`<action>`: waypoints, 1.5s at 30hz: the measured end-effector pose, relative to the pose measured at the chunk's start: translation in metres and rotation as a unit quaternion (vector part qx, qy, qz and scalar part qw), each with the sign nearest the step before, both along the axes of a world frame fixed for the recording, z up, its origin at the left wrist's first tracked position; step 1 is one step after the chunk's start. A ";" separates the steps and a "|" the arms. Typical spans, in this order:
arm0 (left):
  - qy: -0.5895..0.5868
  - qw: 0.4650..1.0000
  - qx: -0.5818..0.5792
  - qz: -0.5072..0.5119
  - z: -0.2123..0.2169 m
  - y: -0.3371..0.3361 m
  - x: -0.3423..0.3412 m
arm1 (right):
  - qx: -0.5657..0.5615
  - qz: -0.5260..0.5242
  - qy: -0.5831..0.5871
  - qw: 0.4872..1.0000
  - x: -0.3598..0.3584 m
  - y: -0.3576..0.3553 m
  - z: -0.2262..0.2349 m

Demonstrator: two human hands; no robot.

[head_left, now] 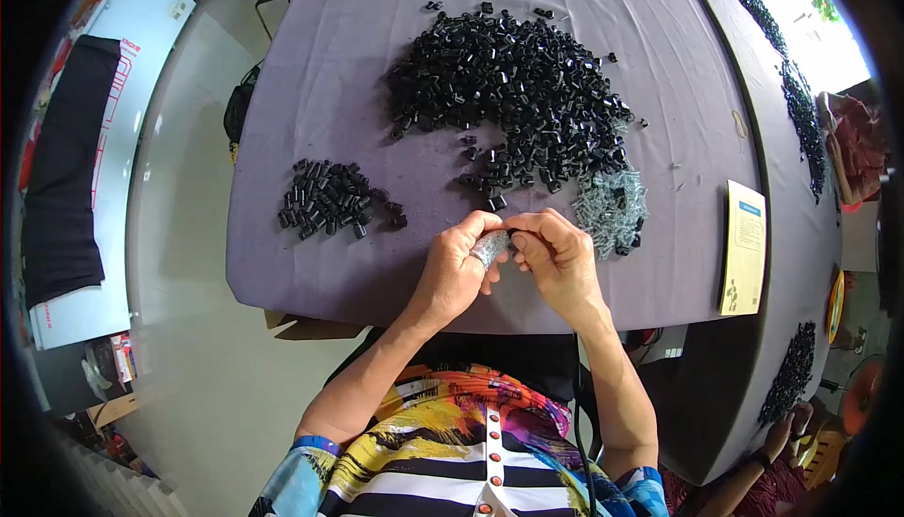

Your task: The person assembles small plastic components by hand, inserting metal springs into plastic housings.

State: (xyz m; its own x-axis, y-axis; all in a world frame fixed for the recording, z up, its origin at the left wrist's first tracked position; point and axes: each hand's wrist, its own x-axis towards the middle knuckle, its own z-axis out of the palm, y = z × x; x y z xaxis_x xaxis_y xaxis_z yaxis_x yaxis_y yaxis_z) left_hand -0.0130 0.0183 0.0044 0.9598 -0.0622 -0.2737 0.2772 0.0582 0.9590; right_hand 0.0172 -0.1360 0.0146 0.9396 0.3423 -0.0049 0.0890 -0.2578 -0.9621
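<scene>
My left hand (450,270) is closed around a bunch of small clear plastic pieces (488,248), their ends showing between thumb and fingers. Touching it at the fingertips, my right hand (567,267) pinches a small black plastic part (512,234); the fingers hide most of it. Just beyond my hands spreads a large heap of shiny black parts (499,74). Beside my right hand lies a pile of thin clear pieces (610,206). A smaller pile of black parts (328,199) sits to the left.
Grey-mauve cloth covers the table (311,103). A yellow booklet (743,249) lies at its right edge. On the adjoining table are more black parts (789,371), near another person's hands (786,432). A white appliance (122,112) draped with black cloth stands left.
</scene>
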 end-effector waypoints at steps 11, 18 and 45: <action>0.007 0.999 0.025 0.023 0.001 -0.004 0.003 | 0.015 -0.058 -0.058 0.997 -0.010 0.003 -0.016; -0.028 0.989 0.141 -0.030 0.002 -0.011 0.002 | -0.139 -0.004 -0.216 0.966 -0.009 -0.003 0.000; -0.139 0.971 0.188 0.045 -0.014 -0.021 -0.001 | -0.190 -0.079 -0.276 0.939 -0.016 0.001 -0.025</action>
